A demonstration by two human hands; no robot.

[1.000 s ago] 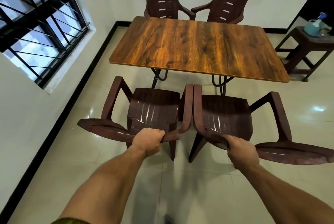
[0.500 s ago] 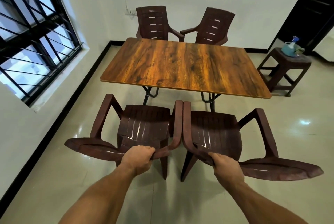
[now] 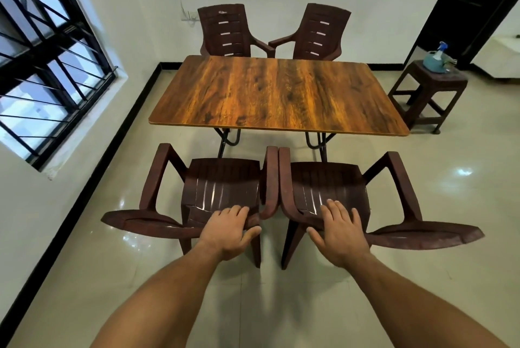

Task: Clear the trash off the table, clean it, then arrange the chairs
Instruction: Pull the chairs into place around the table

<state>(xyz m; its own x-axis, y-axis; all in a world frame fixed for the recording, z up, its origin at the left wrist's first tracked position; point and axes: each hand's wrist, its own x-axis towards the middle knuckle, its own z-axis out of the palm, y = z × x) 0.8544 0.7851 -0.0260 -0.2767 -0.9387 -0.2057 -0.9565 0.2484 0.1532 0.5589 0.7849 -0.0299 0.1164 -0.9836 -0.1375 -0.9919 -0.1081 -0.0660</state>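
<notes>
Worktop (image 3: pixel 278 94) ahead, just past both seats: my left hand (image 3: pixel 228 228) rests flat on the left chair (image 3: pixel 222 184), right hand (image 3: pixel 339 231) flat on the right chair (image 3: pixel 326 184), fingers straight, gripping nothing, so I'd push evenly, keeping them square.

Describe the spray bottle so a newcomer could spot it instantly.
Start at the wooden table in the room's middle; off its right end, near the dark doorway, stands a small brown stool. The spray bottle sits on top: rounded teal body, blue trigger head, the only blue thing among brown furniture.
</notes>
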